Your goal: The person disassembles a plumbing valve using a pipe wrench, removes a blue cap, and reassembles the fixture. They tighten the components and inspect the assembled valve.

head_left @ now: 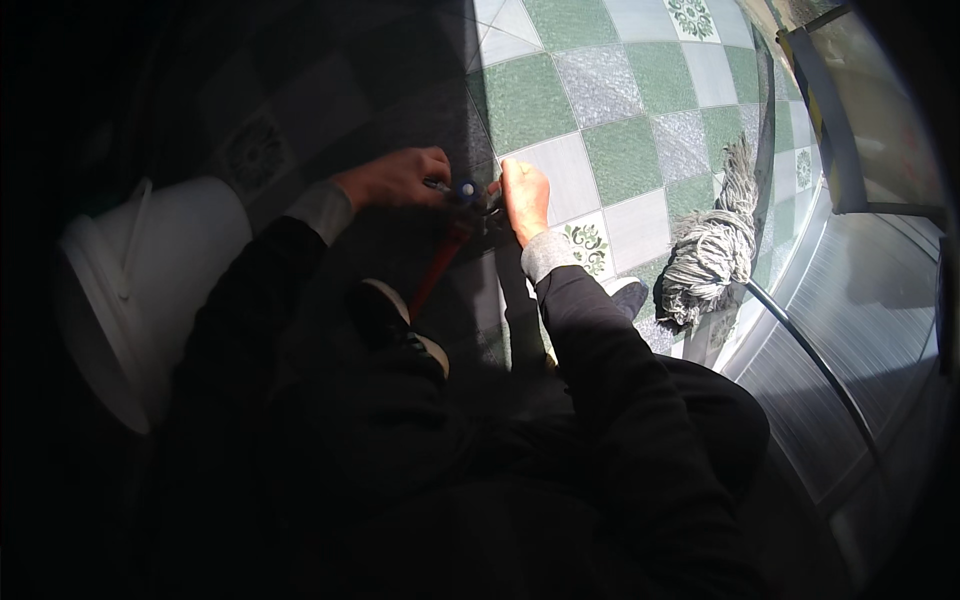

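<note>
My left hand (pixel 400 180), in shadow, is closed on a metal fitting (pixel 462 198) with a small round blue-and-white part, atop a red pole or handle (pixel 440 260) that slants down between my shoes. My right hand (pixel 524 200), in sunlight, has curled fingers at the right side of the fitting; what they grip is hidden.
A white bucket (pixel 175 275) stands at my left. A grey string mop (pixel 705 260) lies at my right, its pole leading toward ribbed, translucent panels (pixel 840 330). The checkered tile floor (pixel 655 85) is half sunlit. My shoes (pixel 625 300) flank the fitting below my hands.
</note>
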A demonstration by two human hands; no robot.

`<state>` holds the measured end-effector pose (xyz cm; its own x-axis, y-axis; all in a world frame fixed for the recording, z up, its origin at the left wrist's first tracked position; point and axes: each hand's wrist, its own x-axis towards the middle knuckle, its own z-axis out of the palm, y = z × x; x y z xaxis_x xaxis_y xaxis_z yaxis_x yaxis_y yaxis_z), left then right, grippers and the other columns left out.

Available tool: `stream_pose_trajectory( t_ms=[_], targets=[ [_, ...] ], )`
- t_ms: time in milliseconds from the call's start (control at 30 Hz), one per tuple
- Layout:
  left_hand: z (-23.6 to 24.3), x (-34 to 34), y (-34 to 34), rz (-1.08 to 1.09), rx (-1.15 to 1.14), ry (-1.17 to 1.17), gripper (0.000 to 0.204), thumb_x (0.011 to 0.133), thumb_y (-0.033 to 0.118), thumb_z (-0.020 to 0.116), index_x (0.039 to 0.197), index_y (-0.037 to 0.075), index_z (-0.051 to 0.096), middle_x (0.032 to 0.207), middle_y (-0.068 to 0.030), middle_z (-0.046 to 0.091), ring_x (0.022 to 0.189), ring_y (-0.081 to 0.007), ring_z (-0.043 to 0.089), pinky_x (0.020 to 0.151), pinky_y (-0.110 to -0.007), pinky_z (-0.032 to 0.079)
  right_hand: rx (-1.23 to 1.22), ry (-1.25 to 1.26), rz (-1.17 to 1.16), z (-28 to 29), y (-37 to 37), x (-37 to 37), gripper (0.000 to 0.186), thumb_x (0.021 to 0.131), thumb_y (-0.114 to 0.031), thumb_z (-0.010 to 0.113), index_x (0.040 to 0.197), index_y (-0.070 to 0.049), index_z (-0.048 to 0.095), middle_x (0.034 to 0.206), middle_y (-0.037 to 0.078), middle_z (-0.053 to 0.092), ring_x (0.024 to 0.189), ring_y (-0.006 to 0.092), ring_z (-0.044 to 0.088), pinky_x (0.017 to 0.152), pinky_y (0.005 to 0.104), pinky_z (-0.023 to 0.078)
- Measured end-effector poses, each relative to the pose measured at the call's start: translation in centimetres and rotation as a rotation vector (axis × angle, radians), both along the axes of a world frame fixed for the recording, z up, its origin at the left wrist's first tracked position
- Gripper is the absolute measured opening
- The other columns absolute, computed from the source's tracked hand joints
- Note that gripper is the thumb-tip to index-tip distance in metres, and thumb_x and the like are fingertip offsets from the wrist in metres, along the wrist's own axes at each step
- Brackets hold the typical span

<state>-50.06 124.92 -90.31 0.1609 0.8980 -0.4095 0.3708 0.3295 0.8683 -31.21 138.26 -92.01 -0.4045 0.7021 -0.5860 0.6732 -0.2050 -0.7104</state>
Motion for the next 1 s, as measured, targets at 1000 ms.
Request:
stream_pose_trajectory(
  t_ms=[1000],
  targets=[
    [-1.3,0.9,0.1,0.048,0.389,0.453,0.043,0.080,0.046,0.077,0.071,0.009,0.055,0.074,-0.0072,0.056,0.075,-0.0283,0.058,0.063,-0.041,0.049,0.278,-0.158,-0.127,-1.7,-0.4,-2.1,0.030,0.086,-0.028,0.064,0.108,-0.008,0.068,0.075,0.013,0.070,0.071,0.0261,0.069,0.070,0.0378,0.052]
  ],
)
